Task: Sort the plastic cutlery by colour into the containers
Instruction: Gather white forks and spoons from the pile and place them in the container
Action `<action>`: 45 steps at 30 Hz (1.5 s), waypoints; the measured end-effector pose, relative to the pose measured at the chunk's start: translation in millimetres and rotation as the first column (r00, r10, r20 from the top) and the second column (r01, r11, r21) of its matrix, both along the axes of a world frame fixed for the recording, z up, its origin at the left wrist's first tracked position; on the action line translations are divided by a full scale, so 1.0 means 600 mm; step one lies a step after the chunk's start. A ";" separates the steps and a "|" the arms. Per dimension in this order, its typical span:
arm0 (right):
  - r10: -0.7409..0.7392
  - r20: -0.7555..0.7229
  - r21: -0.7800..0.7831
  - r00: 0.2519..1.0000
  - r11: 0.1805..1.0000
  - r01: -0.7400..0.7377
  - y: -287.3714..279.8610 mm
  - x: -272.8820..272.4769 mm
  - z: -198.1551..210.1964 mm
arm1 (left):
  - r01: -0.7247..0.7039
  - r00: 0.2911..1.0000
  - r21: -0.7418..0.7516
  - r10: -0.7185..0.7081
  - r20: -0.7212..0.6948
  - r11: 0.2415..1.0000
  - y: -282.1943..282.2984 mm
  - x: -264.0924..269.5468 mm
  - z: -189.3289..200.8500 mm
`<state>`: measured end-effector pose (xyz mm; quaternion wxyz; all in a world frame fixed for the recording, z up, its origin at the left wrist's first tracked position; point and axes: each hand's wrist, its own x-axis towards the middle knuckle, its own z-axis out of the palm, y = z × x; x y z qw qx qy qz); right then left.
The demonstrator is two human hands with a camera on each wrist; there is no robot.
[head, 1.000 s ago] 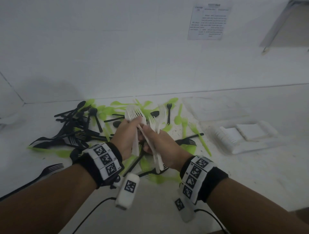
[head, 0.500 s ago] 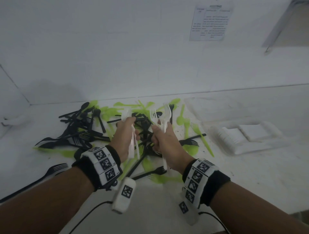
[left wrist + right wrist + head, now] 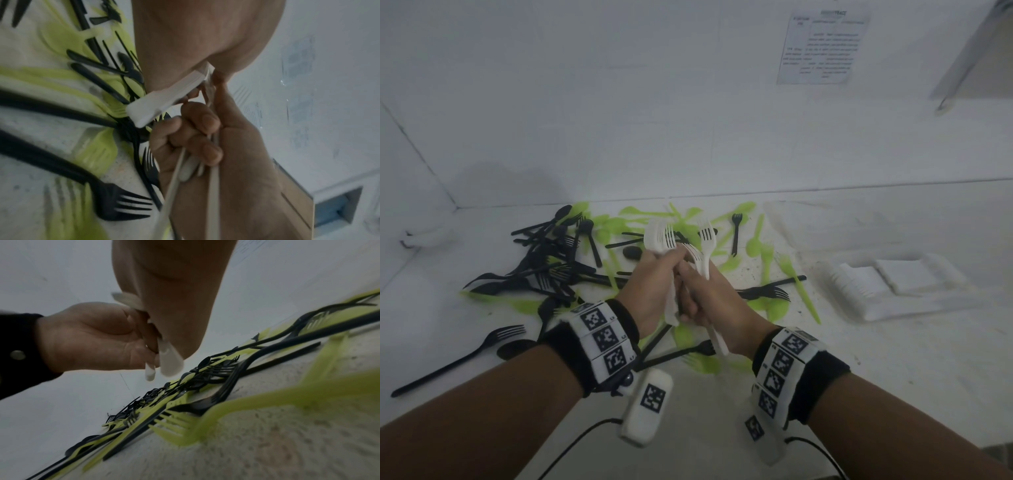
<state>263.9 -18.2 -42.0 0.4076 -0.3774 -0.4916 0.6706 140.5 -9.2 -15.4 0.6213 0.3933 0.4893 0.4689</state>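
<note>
- White plastic forks (image 3: 661,236) stand tines-up in a small bundle gripped by the left hand (image 3: 654,291), above the middle of the scattered cutlery; the left wrist view shows their flat stacked handle ends (image 3: 164,100) sticking out below the palm.
- More white forks (image 3: 707,245) rise from the right hand (image 3: 710,305), whose fingers curl round the handles; one long white handle (image 3: 717,337) pokes out below that hand toward the wrist.
- Both hands are closed round white cutlery and press together, knuckles touching, held above the table rather than resting on it.
- Right wrist view: the left hand (image 3: 98,339) holds rounded white handle tips (image 3: 168,360) just beside the right palm.
- Black forks and spoons (image 3: 551,260) lie in a tangled heap on the table to the left of the hands, with a lone black fork (image 3: 465,356) near the left forearm and another black fork (image 3: 763,291) just right of the hands.
- Green cutlery (image 3: 801,291) is strewn under and around the black pieces, reaching from the back wall to below the wrists.
- A white tray (image 3: 914,305) sits on the white table (image 3: 893,370) well to the right; it holds a row of white pieces (image 3: 854,284), too pale to tell apart.
- Marker-printed bands wrap both wrists (image 3: 602,339), and a printed sheet (image 3: 822,48) is stuck on the wall behind.
</note>
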 end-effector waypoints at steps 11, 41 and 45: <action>-0.301 0.209 -0.116 0.930 0.937 0.329 0.031 0.059 -0.021 | -0.465 0.876 -0.121 0.476 0.076 0.877 0.052 -0.053 -0.011; 0.216 -0.322 -0.123 0.922 0.956 -0.267 0.034 -0.090 0.012 | -0.018 0.995 -0.001 0.018 -0.102 1.000 -0.054 -0.056 -0.020; 0.153 -0.273 -0.168 0.950 0.965 -0.204 0.031 -0.114 0.011 | -0.032 0.982 -0.010 0.029 -0.187 0.999 -0.051 -0.090 -0.029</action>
